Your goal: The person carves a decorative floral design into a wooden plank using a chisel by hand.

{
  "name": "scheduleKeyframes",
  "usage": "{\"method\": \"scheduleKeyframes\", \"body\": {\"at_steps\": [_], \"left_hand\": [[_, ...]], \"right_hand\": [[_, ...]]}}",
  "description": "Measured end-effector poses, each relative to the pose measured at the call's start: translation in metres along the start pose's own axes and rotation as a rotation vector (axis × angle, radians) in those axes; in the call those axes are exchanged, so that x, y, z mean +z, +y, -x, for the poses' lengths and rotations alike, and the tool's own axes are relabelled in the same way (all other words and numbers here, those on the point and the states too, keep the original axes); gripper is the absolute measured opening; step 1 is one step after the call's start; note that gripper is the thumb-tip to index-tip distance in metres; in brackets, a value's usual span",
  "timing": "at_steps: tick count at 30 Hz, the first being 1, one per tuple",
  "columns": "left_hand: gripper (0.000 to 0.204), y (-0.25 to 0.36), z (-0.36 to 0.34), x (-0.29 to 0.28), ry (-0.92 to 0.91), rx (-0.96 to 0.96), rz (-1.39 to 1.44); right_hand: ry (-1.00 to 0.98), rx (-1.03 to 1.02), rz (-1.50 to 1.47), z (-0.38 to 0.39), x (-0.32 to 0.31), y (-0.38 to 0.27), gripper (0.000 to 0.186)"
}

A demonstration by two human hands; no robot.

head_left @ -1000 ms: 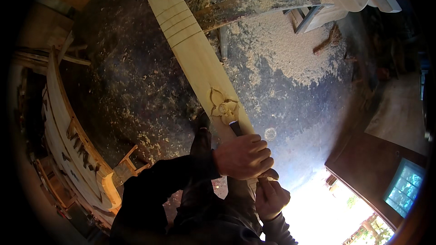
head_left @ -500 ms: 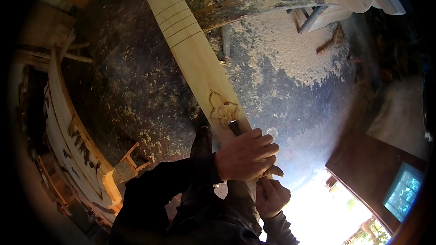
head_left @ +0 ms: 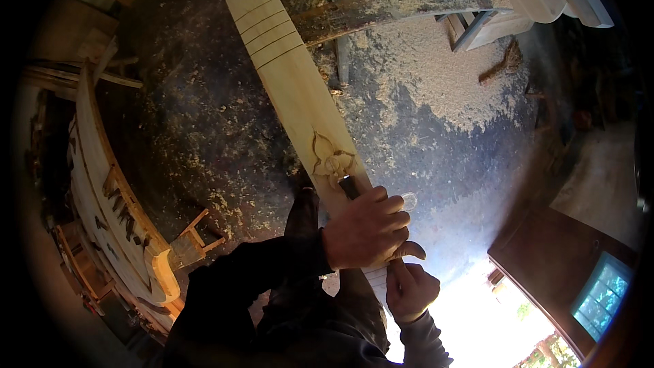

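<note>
A long pale wooden board (head_left: 298, 90) runs from the far left towards me, with a flower-like carved relief (head_left: 333, 161) and several cut lines across its far part. My left hand (head_left: 364, 228) is wrapped around a carving chisel (head_left: 349, 187), low over the board. Only the metal blade shows beyond the knuckles; its tip is at the near edge of the carved flower. My right hand (head_left: 411, 292) is closed just behind the left, apparently at the chisel's rear end, though the handle is hidden by the fingers. The left thumb sticks out to the right.
A curved wooden beam (head_left: 402, 8) extends right from the board's far part. Sawdust (head_left: 443, 75) covers the floor, with a small brush (head_left: 502, 63) on it. Left stands a large curved wooden piece (head_left: 112, 211) bearing several tools, beside a small wooden frame (head_left: 197, 237). A bright doorway (head_left: 470, 313) opens at lower right.
The chisel and my left hand have shifted slightly left and away from me, and more of the blade shows. My right hand stays closed behind. The view has shifted a little.
</note>
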State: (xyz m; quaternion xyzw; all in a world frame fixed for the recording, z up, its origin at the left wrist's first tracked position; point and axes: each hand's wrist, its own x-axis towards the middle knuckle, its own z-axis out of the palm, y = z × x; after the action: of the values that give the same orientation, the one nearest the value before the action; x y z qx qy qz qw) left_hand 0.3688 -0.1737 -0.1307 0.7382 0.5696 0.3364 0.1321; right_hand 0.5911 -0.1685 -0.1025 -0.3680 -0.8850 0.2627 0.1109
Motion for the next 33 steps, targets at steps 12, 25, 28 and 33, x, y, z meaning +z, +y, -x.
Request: {"method": "scheduleKeyframes", "body": {"at_steps": [12, 25, 28, 33], "left_hand": [[0.037, 0.006, -0.001, 0.0, -0.005, -0.029, 0.007], [0.026, 0.003, -0.003, -0.003, -0.014, -0.084, 0.026], [0.031, 0.004, -0.004, -0.001, 0.038, -0.072, 0.049], [0.027, -0.001, -0.007, -0.007, 0.031, -0.077, 0.031]], "right_hand": [[0.367, 0.071, -0.359, 0.003, -0.001, 0.013, 0.057], [0.42, 0.195, -0.462, 0.009, 0.015, 0.023, 0.045], [0.474, 0.182, -0.535, 0.014, 0.015, 0.027, 0.075], [0.371, 0.174, -0.483, -0.001, 0.017, 0.024, 0.066]]}}
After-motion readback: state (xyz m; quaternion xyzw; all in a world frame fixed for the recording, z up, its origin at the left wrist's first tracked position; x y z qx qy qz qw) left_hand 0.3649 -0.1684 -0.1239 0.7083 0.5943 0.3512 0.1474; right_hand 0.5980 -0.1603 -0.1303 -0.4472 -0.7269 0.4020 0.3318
